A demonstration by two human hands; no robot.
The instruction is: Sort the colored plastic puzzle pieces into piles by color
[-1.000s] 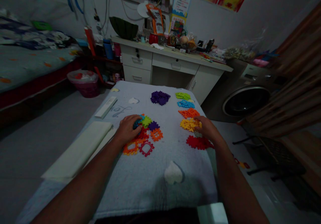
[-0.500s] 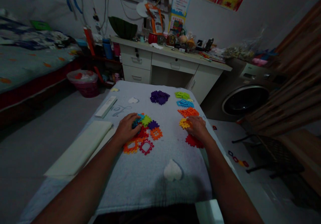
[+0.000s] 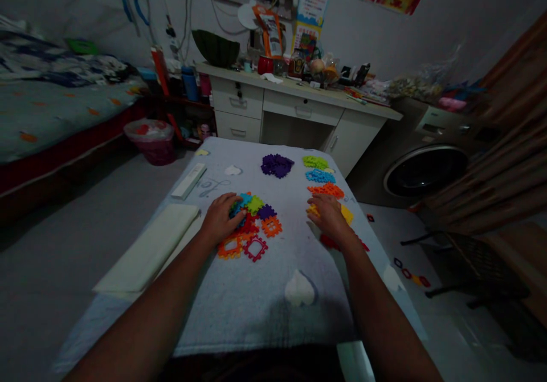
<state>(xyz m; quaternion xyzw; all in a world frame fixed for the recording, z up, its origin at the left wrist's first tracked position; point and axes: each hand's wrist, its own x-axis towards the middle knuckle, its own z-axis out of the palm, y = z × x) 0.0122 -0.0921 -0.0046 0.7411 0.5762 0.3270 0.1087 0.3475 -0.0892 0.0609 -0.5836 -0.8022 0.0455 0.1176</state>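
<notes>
My left hand rests on a mixed cluster of plastic interlocking tiles in orange, red, green, blue and purple, fingers curled over its left side. My right hand lies over the yellow tile pile, fingers bent down onto it. Sorted piles run along the right side: green, blue, orange, and red partly under my wrist. A purple pile sits further back. All lie on a pale blue towel.
A white heart patch and a folded cream cloth lie on the towel's near part. A white remote-like bar lies at the left. Behind stand a cluttered desk, a washing machine, a bed. Loose tiles lie on the floor.
My right hand has slid left and back over the yellow pile, covering more of it. My left hand stays on the mixed cluster.
</notes>
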